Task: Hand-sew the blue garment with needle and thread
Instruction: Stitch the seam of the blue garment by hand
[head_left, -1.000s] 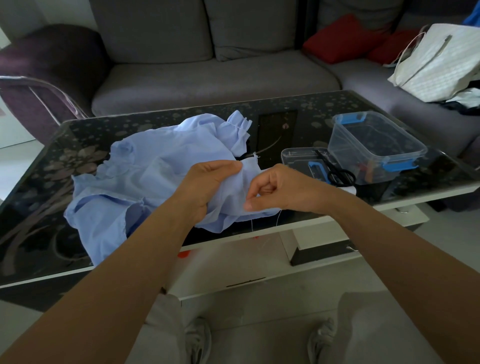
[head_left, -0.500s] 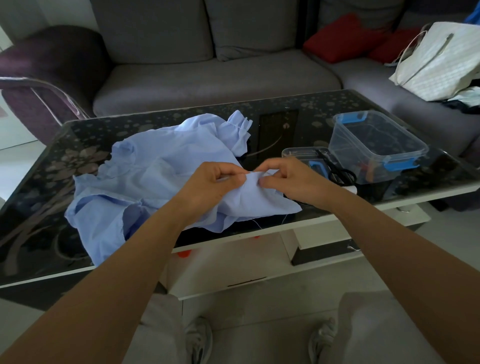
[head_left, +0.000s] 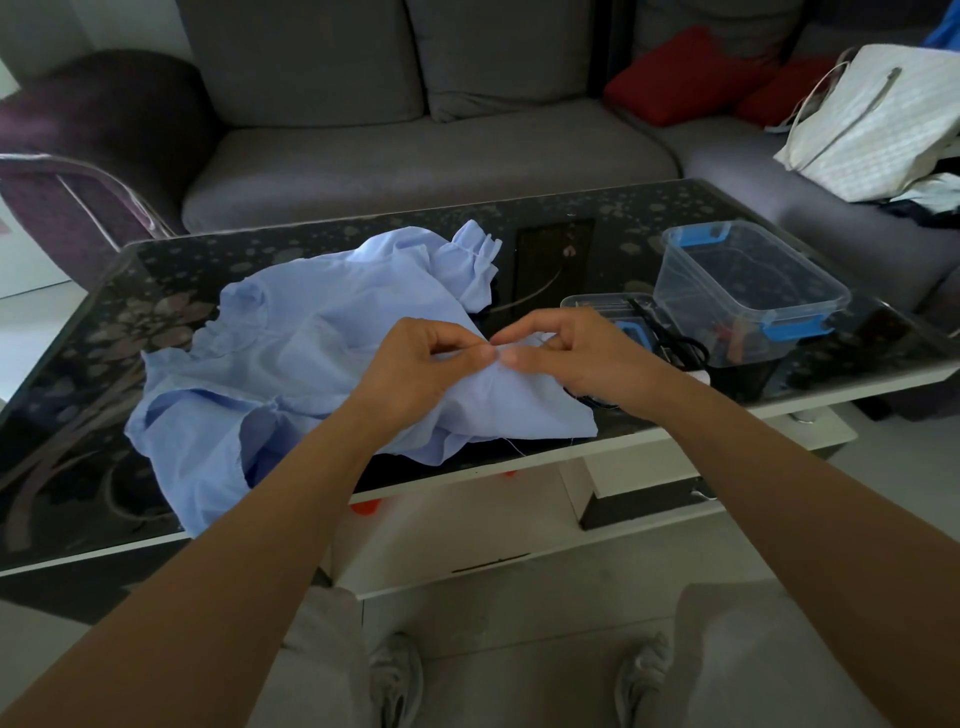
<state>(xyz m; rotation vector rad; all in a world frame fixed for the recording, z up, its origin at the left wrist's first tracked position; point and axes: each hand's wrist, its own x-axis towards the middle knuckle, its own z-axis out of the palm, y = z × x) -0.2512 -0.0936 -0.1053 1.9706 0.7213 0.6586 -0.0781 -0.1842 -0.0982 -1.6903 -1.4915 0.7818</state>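
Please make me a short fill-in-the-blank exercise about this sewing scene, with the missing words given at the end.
1. The left hand and the right hand pinch the crumpled cloth garment, whose colour is light ____.
2. The clear plastic box with blue clips stands to the ____ of the garment.
3. The scissors beside that box have ____ handles.
4. The soft cushions on the grey fabric sofa are ____.
Missing words: blue; right; black; red.

The right hand (head_left: 571, 358) now sits up against the left hand (head_left: 426, 364), both pinching the garment (head_left: 311, 338); its near corner spreads flatter.
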